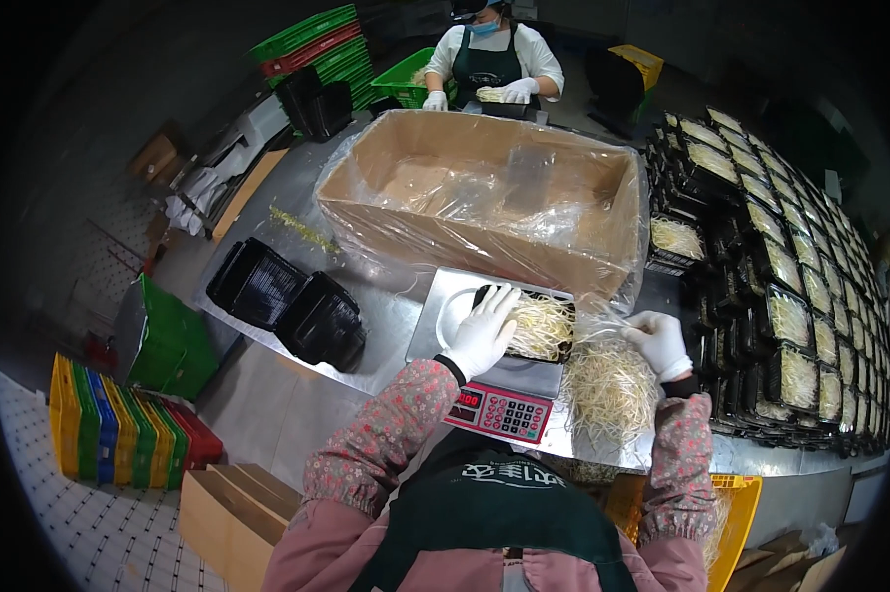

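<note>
Centrally, a person's two hands in white gloves work over a metal tabletop (391, 314), seen from above through a wide, curved lens. The left hand (482, 335) lies flat, fingers extended and slightly spread, over the left part of a black tray (564, 355) filled with pale bean sprouts (542, 329); it covers them rather than gripping. The tray sits on a digital scale (504, 409) with a red front panel, just below the middle of the frame. To its right, the right hand (659, 343) is partly curled at the upper right edge of a loose heap of sprouts (611, 395), fingertips drawn together; whether strands are pinched there, I cannot tell.

Behind the scale stands a large cardboard box (465, 235) lined with clear plastic. Two stacks of black containers (321, 321) are at centre left, and filled, wrapped trays (790, 321) rise in tall rows at the right. At the top, a masked co-worker (486, 64) in a dark apron handles sprouts. Colourful crates (134, 419) stand at lower left.
</note>
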The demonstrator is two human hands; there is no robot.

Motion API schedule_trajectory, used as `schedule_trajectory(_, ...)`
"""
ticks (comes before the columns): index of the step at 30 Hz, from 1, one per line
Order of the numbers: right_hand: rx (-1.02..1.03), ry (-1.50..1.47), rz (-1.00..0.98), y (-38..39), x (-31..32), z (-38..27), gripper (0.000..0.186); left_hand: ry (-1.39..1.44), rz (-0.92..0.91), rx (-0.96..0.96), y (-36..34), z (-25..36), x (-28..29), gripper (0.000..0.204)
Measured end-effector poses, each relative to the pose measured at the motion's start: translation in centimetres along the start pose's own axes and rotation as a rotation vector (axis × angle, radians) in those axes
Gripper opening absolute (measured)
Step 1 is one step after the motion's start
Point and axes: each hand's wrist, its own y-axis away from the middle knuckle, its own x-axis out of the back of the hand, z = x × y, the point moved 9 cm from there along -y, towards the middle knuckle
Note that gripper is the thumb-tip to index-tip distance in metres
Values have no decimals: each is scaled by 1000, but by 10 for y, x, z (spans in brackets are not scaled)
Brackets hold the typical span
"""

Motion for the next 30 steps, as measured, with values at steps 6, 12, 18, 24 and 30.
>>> schedule_trajectory(6,-251,-299,109,38,34,89,6,559,205,132,-3,-17,79,47)
schedule_trajectory(12,-72,683,-268,38,-18,87,72,332,118,22,-15,-13,109,52)
schedule_trajectory(18,433,296,192,-16,-93,-59,59,-37,-83,27,-25,5,4,52)
schedule_trajectory(24,118,343,-105,-12,-190,-36,85,-295,-111,-44,-15,17,-30,42)
schedule_trajectory(30,64,228,-128,-25,-180,-39,81,-366,-307,44,-34,7,-51,32)
